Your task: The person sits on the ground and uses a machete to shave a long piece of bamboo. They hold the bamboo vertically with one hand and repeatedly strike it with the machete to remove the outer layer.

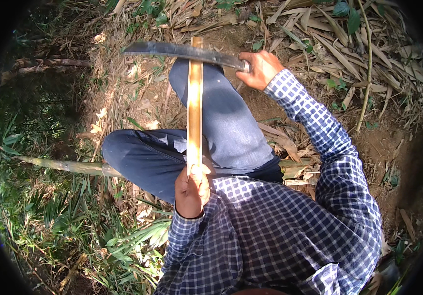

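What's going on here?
A person in a checked shirt and blue jeans is outdoors, handling a strip and a knife. The left hand grips the near end of a long yellow strip, seemingly split bamboo, which points away from the body. The right hand holds a long knife by its handle, the blade lying across the strip near its far end; whether they touch is hard to tell. Dry leaves litter the ground.

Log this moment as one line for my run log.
left hand: holding bamboo strip | right hand: gripping machete | machete: crossing strip near far end, contact unclear
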Available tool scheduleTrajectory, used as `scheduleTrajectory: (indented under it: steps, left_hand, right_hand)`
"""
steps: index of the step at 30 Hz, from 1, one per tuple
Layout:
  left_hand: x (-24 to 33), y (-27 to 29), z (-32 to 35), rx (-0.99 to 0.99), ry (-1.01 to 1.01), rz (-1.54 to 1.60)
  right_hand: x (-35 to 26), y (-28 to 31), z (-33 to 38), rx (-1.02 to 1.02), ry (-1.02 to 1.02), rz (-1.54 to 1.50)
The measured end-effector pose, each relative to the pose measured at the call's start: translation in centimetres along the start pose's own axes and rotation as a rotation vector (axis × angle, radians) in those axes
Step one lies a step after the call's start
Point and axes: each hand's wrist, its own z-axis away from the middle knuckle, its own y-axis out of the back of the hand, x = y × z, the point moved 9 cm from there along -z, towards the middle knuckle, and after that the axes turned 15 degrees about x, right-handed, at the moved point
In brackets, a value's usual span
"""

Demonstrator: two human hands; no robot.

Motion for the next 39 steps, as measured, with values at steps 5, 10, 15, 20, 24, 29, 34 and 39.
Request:
scheduleTrajectory:
  steps: [5,10,15,20,24,29,34,39]
  left_hand:
    - [-0.2,0.4,0.0,0.020,0.007,0.000]
    - [0.3,-0.6,-1.1,-0.004,0.122,0.097]
    - [1.0,-2.2,-2.9,-0.061,0.275,0.409]
    - [0.7,-3.6,-2.5,-0.173,0.416,0.551]
    - [0.6,-3.1,-1.9,-0.135,0.430,0.527]
    - [-0.1,-2.4,-1.4,-0.102,0.423,0.454]
    - [0.2,-2.1,-0.9,-0.120,0.386,0.371]
    - [-0.2,-1.2,-0.6,-0.104,0.392,0.357]
  right_hand:
    - [0.2,-0.8,-0.4,-0.119,0.052,0.075]
    - [2.8,0.2,-2.1,0.134,-0.163,0.028]
    - [-4.3,1.4,5.4,-0.117,0.100,-0.084]
    - [-5.5,2.2,8.3,-0.064,0.225,-0.082]
    - [-2.0,3.0,5.4,-0.029,0.006,-0.036]
    - [-4.0,2.9,6.9,-0.150,0.190,0.005]
    - [-0.4,1.8,4.1,-0.055,0.025,-0.033]
    - [-2.7,1.9,5.2,-0.144,0.149,0.078]
